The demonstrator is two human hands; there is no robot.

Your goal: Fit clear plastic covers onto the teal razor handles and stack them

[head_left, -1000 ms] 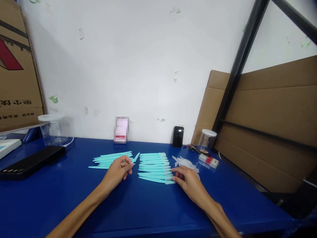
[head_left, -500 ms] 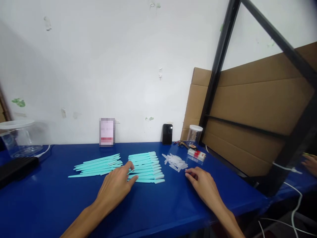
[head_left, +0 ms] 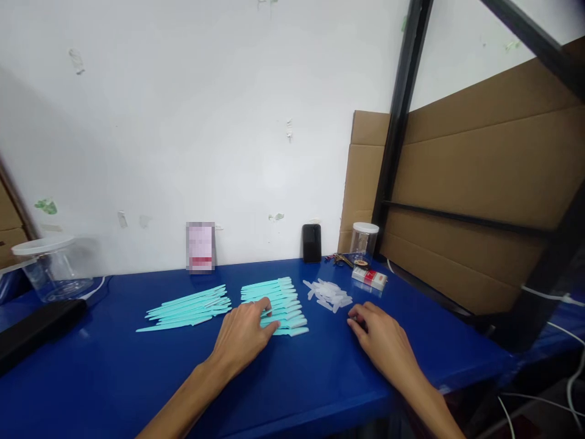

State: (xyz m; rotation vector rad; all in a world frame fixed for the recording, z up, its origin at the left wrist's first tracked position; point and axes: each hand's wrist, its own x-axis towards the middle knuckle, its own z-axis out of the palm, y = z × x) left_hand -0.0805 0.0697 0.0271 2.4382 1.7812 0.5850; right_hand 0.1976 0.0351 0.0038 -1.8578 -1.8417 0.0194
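Slim turquoise eyebrow razors [head_left: 187,310] lie fanned in a pile at the left, their thin ends pointing left. A second row of turquoise eyebrow razors [head_left: 286,299], with pale caps at the right ends, lies beside it. Over the near part of that row is my left hand [head_left: 244,329], thumb and index finger apart; its other fingers are partly hidden. To the right sits a loose heap of small translucent caps [head_left: 328,294]. Just in front of this heap my right hand [head_left: 377,335] has its fingers curled in and thumb close to the index; whatever is between them is too small to tell.
Against the wall stand a pink-white card [head_left: 201,247] and a black phone-like device [head_left: 311,244]. Lidded clear jars [head_left: 364,244] stand on both sides. A red-white box [head_left: 369,278], keys, a black case [head_left: 41,329] and a dark metal frame [head_left: 404,110] flank the blue table [head_left: 137,378].
My left hand has shifted right over the capped razor row. My right hand stays by the caps, fingers more curled. The camera view has tilted and moved slightly.
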